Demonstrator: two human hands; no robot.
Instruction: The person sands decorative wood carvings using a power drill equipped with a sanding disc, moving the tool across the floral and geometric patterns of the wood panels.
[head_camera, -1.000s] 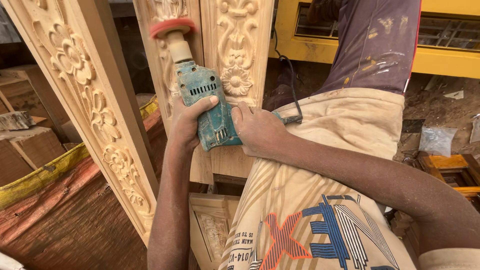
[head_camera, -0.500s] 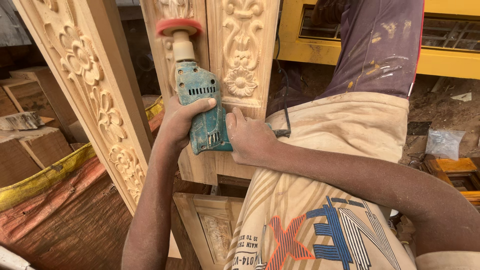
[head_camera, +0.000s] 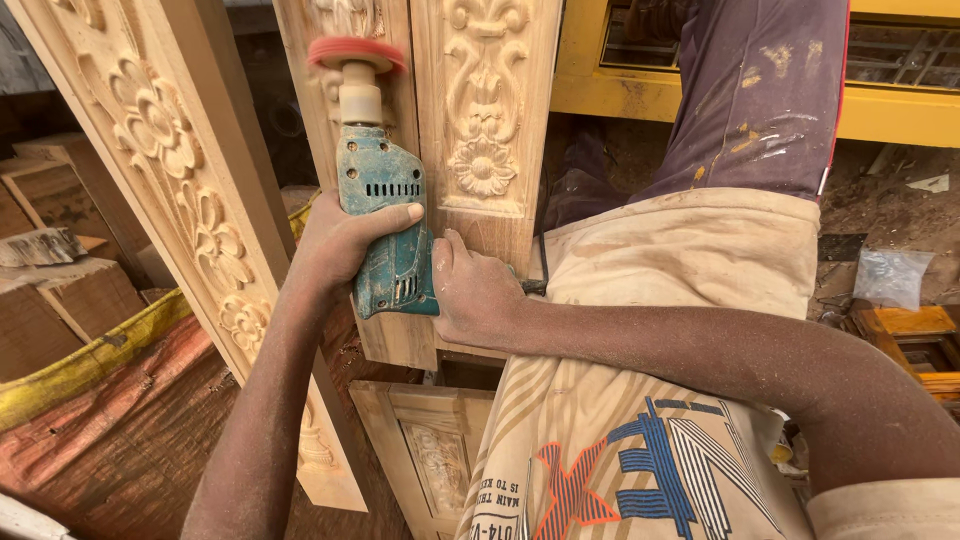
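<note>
A worn teal power sander (head_camera: 385, 215) with a cream neck and a red round pad (head_camera: 355, 52) points upward against a carved wooden panel (head_camera: 485, 110). My left hand (head_camera: 335, 245) wraps the tool's body from the left, thumb across its front. My right hand (head_camera: 470, 295) grips the rear of the tool from the right, where a black cord leaves it. The pad sits at the left strip of the carved panel. Dust covers both forearms.
A second carved floral beam (head_camera: 175, 160) leans at the left. A smaller carved panel (head_camera: 430, 455) lies below. Wood blocks (head_camera: 60, 270) and an orange-yellow sack (head_camera: 110, 400) fill the left. My raised knee in cream shorts (head_camera: 690, 260) is at right, beside a yellow frame (head_camera: 880, 110).
Both hands and the sander have shifted left and slightly down across the carved panel. The red pad stays near the panel's top left.
</note>
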